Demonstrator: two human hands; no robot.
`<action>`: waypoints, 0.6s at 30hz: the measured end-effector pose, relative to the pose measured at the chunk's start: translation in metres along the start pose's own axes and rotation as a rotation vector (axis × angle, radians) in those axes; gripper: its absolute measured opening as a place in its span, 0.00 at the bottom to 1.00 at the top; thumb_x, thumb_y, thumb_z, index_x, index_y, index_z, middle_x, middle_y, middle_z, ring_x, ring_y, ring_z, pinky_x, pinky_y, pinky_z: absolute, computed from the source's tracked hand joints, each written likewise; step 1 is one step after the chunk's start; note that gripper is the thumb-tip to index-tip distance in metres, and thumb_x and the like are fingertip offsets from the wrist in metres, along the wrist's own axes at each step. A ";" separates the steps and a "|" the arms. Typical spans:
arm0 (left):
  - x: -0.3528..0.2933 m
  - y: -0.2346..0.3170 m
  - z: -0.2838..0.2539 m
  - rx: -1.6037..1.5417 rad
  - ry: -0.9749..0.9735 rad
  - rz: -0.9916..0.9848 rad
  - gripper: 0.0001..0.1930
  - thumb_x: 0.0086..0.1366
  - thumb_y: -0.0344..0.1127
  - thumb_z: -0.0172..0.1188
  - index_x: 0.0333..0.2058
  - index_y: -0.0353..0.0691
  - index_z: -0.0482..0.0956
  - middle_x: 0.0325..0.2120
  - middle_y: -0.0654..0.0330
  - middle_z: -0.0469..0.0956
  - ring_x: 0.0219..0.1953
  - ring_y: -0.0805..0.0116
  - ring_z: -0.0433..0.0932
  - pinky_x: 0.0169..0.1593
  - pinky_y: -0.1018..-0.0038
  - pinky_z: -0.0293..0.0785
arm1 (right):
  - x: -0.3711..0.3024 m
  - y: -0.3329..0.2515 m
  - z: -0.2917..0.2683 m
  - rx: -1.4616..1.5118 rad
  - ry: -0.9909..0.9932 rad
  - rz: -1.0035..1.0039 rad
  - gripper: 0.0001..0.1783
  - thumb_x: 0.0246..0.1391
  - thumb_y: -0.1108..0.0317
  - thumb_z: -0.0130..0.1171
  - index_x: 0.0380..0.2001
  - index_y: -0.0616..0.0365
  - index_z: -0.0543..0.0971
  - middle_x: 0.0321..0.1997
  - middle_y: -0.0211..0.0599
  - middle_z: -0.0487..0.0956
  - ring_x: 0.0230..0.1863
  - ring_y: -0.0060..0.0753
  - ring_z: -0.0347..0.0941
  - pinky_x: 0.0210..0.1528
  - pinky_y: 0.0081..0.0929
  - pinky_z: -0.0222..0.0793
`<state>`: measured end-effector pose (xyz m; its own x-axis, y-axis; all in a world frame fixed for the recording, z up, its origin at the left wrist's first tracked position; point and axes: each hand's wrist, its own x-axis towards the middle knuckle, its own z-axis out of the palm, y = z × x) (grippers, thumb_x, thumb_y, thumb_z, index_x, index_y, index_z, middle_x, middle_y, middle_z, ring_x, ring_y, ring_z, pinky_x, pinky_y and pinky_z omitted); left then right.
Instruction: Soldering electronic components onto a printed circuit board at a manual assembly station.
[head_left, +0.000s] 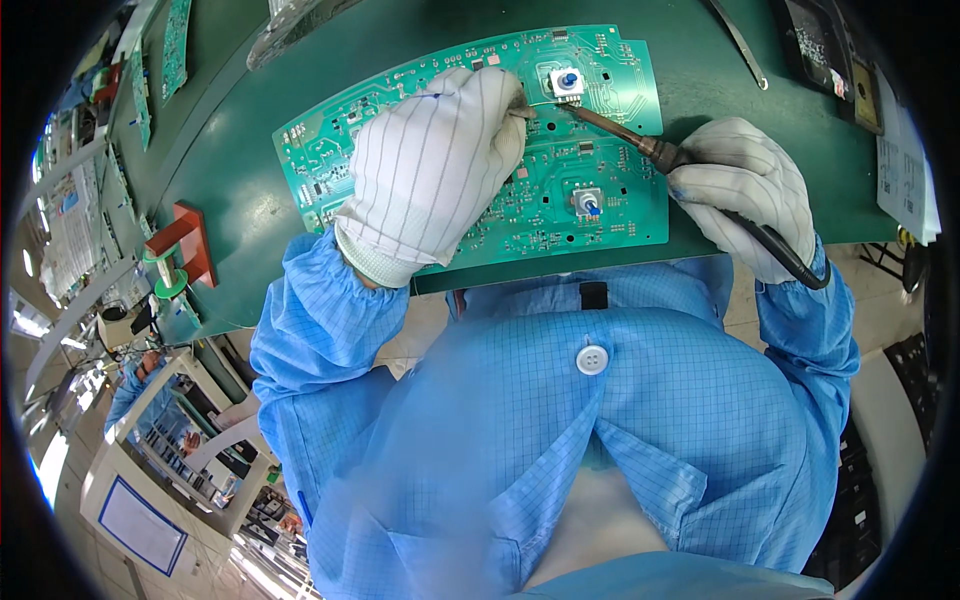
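Observation:
A large green circuit board [480, 225] lies on the bench in front of me. It carries small components and two white square parts with blue shafts, an upper rotary part [567, 82] and a lower rotary part [588, 203]. My gloved right hand [745, 190] grips a soldering iron [625, 135], its tip at the lower edge of the upper rotary part. Over the board's middle, my gloved left hand [435, 165] is closed in a pinch on a thin solder wire [543, 103] that reaches toward the iron's tip. The left palm side is hidden.
A red holder [185, 245] and a green-flanged wire spool [170, 275] stand at the left on the green bench [240, 235]. Tweezers [740, 45] lie at the far right, near a dark tray [815, 45]. Other boards [175, 45] are at far left. Another person [140, 385] is at lower left.

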<state>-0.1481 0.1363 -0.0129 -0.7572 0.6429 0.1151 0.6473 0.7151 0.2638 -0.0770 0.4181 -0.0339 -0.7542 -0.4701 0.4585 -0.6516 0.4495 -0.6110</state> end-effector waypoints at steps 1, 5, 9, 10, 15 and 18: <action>0.000 0.000 0.000 -0.010 0.014 0.022 0.07 0.62 0.39 0.60 0.33 0.44 0.76 0.26 0.56 0.79 0.25 0.58 0.80 0.29 0.65 0.78 | 0.000 0.000 0.000 0.007 -0.008 0.007 0.18 0.41 0.74 0.71 0.40 0.53 0.85 0.36 0.38 0.80 0.39 0.41 0.79 0.42 0.35 0.75; 0.000 -0.001 0.001 0.030 -0.016 -0.011 0.07 0.63 0.39 0.60 0.33 0.44 0.76 0.26 0.56 0.79 0.25 0.58 0.80 0.29 0.66 0.78 | 0.000 0.001 0.000 0.005 -0.024 -0.027 0.19 0.42 0.73 0.71 0.42 0.53 0.84 0.37 0.38 0.80 0.40 0.42 0.78 0.42 0.35 0.75; 0.000 -0.002 0.002 0.015 0.021 0.035 0.07 0.63 0.39 0.60 0.33 0.45 0.76 0.26 0.57 0.79 0.24 0.58 0.80 0.28 0.66 0.78 | -0.001 0.001 0.000 -0.023 -0.027 -0.034 0.18 0.41 0.74 0.71 0.41 0.53 0.84 0.36 0.38 0.80 0.39 0.42 0.78 0.41 0.35 0.75; -0.001 -0.002 0.002 0.021 0.014 0.021 0.07 0.63 0.39 0.60 0.33 0.45 0.76 0.26 0.57 0.79 0.24 0.58 0.80 0.28 0.66 0.78 | -0.001 0.001 0.000 -0.019 -0.034 -0.040 0.18 0.41 0.74 0.71 0.41 0.53 0.84 0.36 0.38 0.80 0.39 0.42 0.78 0.41 0.35 0.75; 0.000 -0.002 0.003 0.021 0.012 0.017 0.07 0.63 0.40 0.60 0.34 0.45 0.76 0.26 0.57 0.78 0.23 0.59 0.80 0.27 0.66 0.78 | -0.001 0.001 -0.002 0.049 0.022 -0.080 0.20 0.38 0.78 0.70 0.39 0.61 0.80 0.35 0.44 0.77 0.35 0.47 0.77 0.36 0.40 0.75; 0.001 -0.001 0.003 0.036 0.013 0.018 0.07 0.63 0.40 0.60 0.34 0.45 0.76 0.26 0.58 0.78 0.23 0.59 0.80 0.27 0.66 0.77 | -0.002 0.001 -0.002 0.050 -0.002 -0.057 0.20 0.38 0.77 0.71 0.39 0.61 0.80 0.36 0.43 0.78 0.36 0.47 0.78 0.38 0.40 0.75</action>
<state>-0.1493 0.1368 -0.0161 -0.7463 0.6525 0.1317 0.6634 0.7130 0.2270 -0.0766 0.4213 -0.0338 -0.7155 -0.4952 0.4928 -0.6889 0.3831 -0.6154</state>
